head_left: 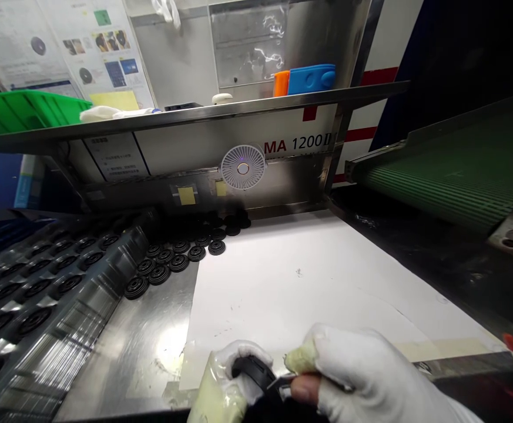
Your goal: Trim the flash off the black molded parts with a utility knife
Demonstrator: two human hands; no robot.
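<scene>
At the bottom edge of the head view, my left hand (214, 382) is closed around a black ring-shaped plastic part (256, 370). It wears a white glove with pale yellow covering on the fingers. My right hand (362, 370), gloved in white with a yellow thumb or finger tip and one bare fingertip, pinches a thin metal blade-like tool (286, 380). The tool's end meets or lies right beside the black part; I cannot tell which. Part of the black piece is cut off by the frame.
White paper (309, 276) covers the metal bench (150, 335). Several black round parts (179, 261) sit at its left, beside stacked clear trays (75, 329) of similar parts. Behind are a small fan (242, 167) and a shelf (238, 108) with a green bin (31, 108). A green conveyor (459, 158) runs right.
</scene>
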